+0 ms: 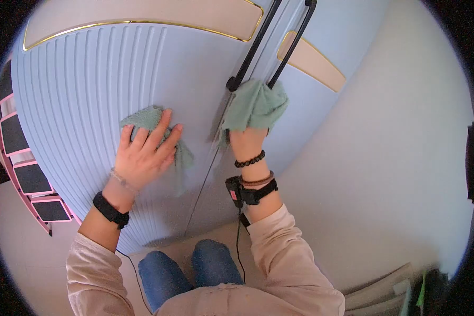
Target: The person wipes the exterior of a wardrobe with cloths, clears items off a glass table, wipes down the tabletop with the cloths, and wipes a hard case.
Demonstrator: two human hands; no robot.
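My left hand (146,152) presses a green cloth (148,118) against the ribbed light-blue cabinet door (105,79). Its fingers are spread over the cloth, and a loose end hangs out to the right of the palm. A second green cloth (257,105) drapes over my right hand (249,141), hiding the fingers. This cloth lies at the lower ends of the two black handles, the left handle (253,47) and the right handle (295,47), by the seam between the doors. Whether the covered fingers close around a handle is hidden.
Gold-edged beige panels (137,13) decorate the doors. A pink step ladder (34,179) with black treads stands at the left. A pale wall (384,158) runs along the right. Beige folded items (384,289) lie at lower right. Cables hang from both wrist straps.
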